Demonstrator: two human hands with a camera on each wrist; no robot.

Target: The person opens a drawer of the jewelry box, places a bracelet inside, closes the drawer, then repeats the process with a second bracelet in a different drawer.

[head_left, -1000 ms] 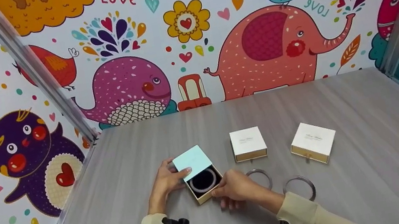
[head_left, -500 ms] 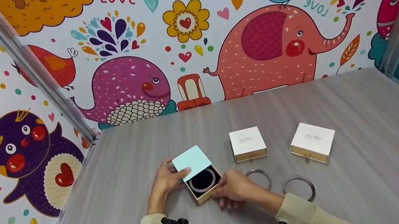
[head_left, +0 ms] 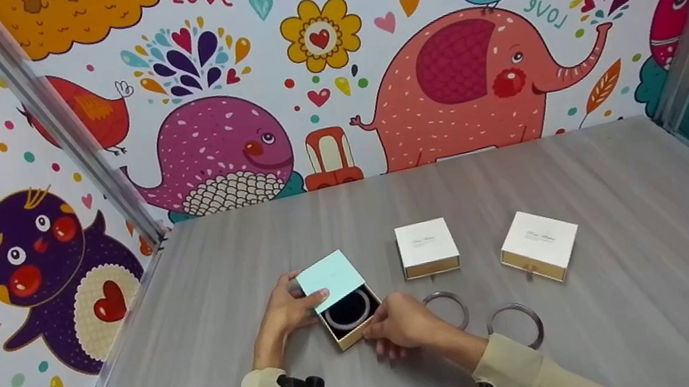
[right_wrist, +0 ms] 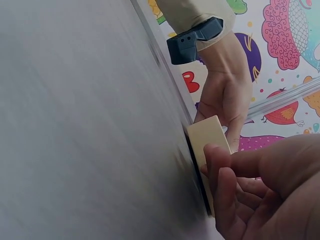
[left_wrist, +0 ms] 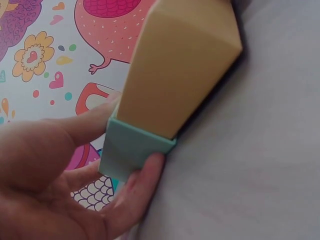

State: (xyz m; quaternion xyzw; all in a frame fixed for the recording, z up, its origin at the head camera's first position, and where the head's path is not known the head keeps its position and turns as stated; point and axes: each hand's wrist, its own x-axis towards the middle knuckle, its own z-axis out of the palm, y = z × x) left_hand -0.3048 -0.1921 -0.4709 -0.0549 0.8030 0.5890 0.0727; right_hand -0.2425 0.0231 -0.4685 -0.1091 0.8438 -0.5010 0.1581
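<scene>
A mint-lidded bangle box point(head_left: 331, 279) sits on the table, its cream drawer point(head_left: 351, 341) pulled partway out toward me. Inside, a grey bangle point(head_left: 348, 327) lies on a black lining. My left hand point(head_left: 284, 312) grips the mint sleeve, thumb on top; the left wrist view shows the thumb and fingers on opposite sides of the sleeve point(left_wrist: 132, 150). At the drawer's front edge my right hand point(head_left: 403, 325) has thumb and forefinger pinched together; in the right wrist view those fingertips point(right_wrist: 212, 152) overlap the drawer front point(right_wrist: 207, 134). Whatever they pinch is hidden.
Two loose bangles lie on the table right of my right hand, a nearer-in bangle point(head_left: 464, 308) and an outer bangle point(head_left: 538, 324). Behind them stand two closed white boxes, a middle box point(head_left: 427, 246) and a right box point(head_left: 539, 240). Printed panels point(head_left: 325, 83) border the table.
Both hands keep their places on the box. The whole view has shifted very slightly; the drawer and bangle look unchanged.
</scene>
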